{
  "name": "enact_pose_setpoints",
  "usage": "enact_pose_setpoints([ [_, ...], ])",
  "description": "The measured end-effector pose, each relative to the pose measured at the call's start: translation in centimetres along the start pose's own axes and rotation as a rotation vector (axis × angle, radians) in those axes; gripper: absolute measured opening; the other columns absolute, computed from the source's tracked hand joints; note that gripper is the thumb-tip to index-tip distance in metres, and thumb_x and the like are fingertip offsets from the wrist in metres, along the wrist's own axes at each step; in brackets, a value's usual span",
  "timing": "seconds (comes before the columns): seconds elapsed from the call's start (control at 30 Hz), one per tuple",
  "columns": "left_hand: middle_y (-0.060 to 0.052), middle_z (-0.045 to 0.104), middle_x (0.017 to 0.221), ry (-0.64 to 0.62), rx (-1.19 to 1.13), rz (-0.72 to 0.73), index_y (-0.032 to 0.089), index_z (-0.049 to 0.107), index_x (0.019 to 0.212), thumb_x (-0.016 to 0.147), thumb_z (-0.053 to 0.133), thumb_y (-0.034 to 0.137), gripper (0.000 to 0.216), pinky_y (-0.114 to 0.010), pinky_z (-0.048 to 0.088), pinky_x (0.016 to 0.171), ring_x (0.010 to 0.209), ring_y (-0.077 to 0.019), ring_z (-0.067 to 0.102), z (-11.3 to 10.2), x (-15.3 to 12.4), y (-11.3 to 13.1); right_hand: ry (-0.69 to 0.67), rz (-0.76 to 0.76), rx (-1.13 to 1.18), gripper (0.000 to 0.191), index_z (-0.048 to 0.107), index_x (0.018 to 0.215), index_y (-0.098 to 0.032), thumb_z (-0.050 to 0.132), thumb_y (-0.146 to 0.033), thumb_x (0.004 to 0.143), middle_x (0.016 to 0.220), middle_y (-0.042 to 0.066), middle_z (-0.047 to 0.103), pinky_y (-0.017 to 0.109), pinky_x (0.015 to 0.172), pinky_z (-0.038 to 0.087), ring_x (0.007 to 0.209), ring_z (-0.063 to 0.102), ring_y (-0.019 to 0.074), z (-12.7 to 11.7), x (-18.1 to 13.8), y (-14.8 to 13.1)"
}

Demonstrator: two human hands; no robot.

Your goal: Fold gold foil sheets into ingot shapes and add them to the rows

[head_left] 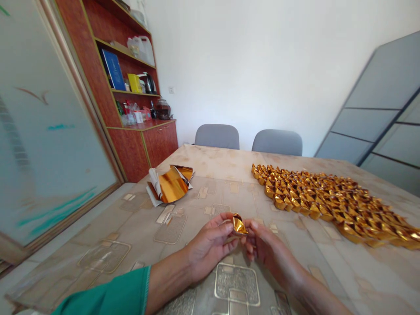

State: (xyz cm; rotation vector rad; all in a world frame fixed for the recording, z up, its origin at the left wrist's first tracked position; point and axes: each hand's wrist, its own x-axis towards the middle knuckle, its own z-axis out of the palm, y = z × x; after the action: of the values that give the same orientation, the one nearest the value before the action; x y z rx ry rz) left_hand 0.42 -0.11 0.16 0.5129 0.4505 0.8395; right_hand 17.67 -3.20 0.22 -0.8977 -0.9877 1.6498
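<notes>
A small folded gold paper ingot (239, 225) is held up above the table between my two hands. My left hand (211, 243) pinches its left end between thumb and fingers. At the right end, my right hand (265, 243) closes its thumb and fingertips on it. Many more folded gold ingots (315, 192) stand in close rows on the right of the table. To the left, beyond my left hand, lies a curled stack of gold foil paper sheets (173, 184) with white backs.
A patterned plastic cover lies over the table (210, 170). Two grey chairs (217, 136) stand at its far side by the wall. At the back left is a wooden cabinet (160, 140) with filled shelves; a sliding glass door (55, 131) is at the left.
</notes>
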Motion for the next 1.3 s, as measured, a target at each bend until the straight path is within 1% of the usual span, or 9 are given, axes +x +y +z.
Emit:
enact_pose_setpoints([
  [0.13, -0.003, 0.069, 0.096, 0.031, 0.042, 0.017, 0.018, 0.060, 0.101, 0.070, 0.082, 0.014, 0.038, -0.026, 0.047, 0.080, 0.088, -0.0143, 0.065, 0.1, -0.2, -0.1, 0.057, -0.099, -0.075, 0.029, 0.062, 0.089, -0.021, 0.063, -0.049, 0.087, 0.079, 0.000, 0.052, 0.025, 0.059, 0.040, 0.069, 0.046, 0.0138, 0.2, -0.2, -0.5],
  [0.27, -0.002, 0.068, 0.092, 0.008, 0.148, 0.045, 0.017, 0.062, 0.095, 0.070, 0.082, 0.014, 0.032, -0.025, 0.047, 0.078, 0.084, -0.0130, 0.065, 0.6, -0.5, -0.4, 0.027, -0.077, -0.117, 0.023, 0.061, 0.092, -0.021, 0.066, -0.042, 0.085, 0.085, 0.000, 0.055, 0.026, 0.063, 0.039, 0.076, 0.049, 0.0151, 0.2, -0.4, -0.3],
  [0.4, -0.002, 0.067, 0.088, -0.048, 0.242, 0.048, 0.016, 0.061, 0.091, 0.072, 0.080, 0.017, 0.027, -0.028, 0.047, 0.077, 0.080, -0.0150, 0.066, 0.7, -0.5, -0.8, 0.031, -0.036, -0.091, 0.014, 0.059, 0.087, -0.020, 0.066, -0.031, 0.082, 0.081, -0.001, 0.055, 0.026, 0.062, 0.036, 0.074, 0.050, 0.0146, 0.2, -0.2, 0.2],
  [0.63, -0.001, 0.066, 0.089, -0.025, 0.167, 0.036, 0.016, 0.062, 0.092, 0.070, 0.082, 0.014, 0.030, -0.028, 0.048, 0.079, 0.080, -0.0132, 0.064, 0.4, -0.3, -0.8, -0.012, 0.018, 0.081, 0.014, 0.060, 0.089, -0.019, 0.065, -0.028, 0.079, 0.082, -0.001, 0.058, 0.027, 0.064, 0.036, 0.071, 0.049, 0.0132, 0.4, -0.2, 0.0],
  [0.8, 0.000, 0.064, 0.088, -0.029, 0.194, 0.065, 0.015, 0.064, 0.090, 0.069, 0.082, 0.015, 0.028, -0.026, 0.048, 0.076, 0.079, -0.0123, 0.063, 0.6, -0.3, -0.8, -0.001, 0.009, 0.084, 0.012, 0.059, 0.087, -0.020, 0.065, -0.026, 0.078, 0.079, -0.002, 0.058, 0.027, 0.066, 0.035, 0.071, 0.050, 0.0141, 0.6, -0.3, 0.0],
  [1.0, -0.001, 0.066, 0.084, -0.030, 0.242, 0.046, 0.015, 0.062, 0.089, 0.068, 0.082, 0.016, 0.028, -0.028, 0.047, 0.074, 0.074, -0.0138, 0.064, 1.0, -0.4, -0.8, 0.015, 0.032, 0.085, 0.011, 0.059, 0.083, -0.020, 0.063, -0.018, 0.073, 0.074, -0.003, 0.057, 0.027, 0.063, 0.033, 0.066, 0.049, 0.0131, 0.7, -0.1, 0.2],
  [1.1, -0.001, 0.067, 0.087, -0.008, 0.200, 0.042, 0.016, 0.062, 0.090, 0.067, 0.083, 0.015, 0.031, -0.028, 0.047, 0.077, 0.077, -0.0139, 0.064, 1.0, -0.3, -0.7, -0.006, 0.026, 0.131, 0.012, 0.061, 0.086, -0.020, 0.066, -0.020, 0.075, 0.078, -0.002, 0.059, 0.026, 0.064, 0.035, 0.069, 0.050, 0.0135, 0.5, 0.1, 0.2],
  [1.2, -0.001, 0.068, 0.089, 0.017, 0.124, 0.036, 0.017, 0.061, 0.092, 0.066, 0.084, 0.015, 0.035, -0.027, 0.047, 0.078, 0.081, -0.0133, 0.064, 0.7, -0.2, -0.5, -0.027, 0.014, 0.165, 0.015, 0.063, 0.087, -0.020, 0.070, -0.031, 0.079, 0.081, -0.001, 0.059, 0.027, 0.065, 0.037, 0.071, 0.050, 0.0140, 0.2, 0.1, 0.1],
  [1.3, -0.001, 0.069, 0.090, 0.027, 0.081, 0.023, 0.018, 0.061, 0.096, 0.066, 0.085, 0.016, 0.038, -0.024, 0.046, 0.076, 0.081, -0.0120, 0.064, 0.3, -0.1, -0.3, -0.042, 0.042, 0.173, 0.019, 0.065, 0.088, -0.020, 0.071, -0.036, 0.080, 0.079, -0.001, 0.058, 0.026, 0.065, 0.038, 0.069, 0.049, 0.0135, 0.2, 0.0, -0.1],
])
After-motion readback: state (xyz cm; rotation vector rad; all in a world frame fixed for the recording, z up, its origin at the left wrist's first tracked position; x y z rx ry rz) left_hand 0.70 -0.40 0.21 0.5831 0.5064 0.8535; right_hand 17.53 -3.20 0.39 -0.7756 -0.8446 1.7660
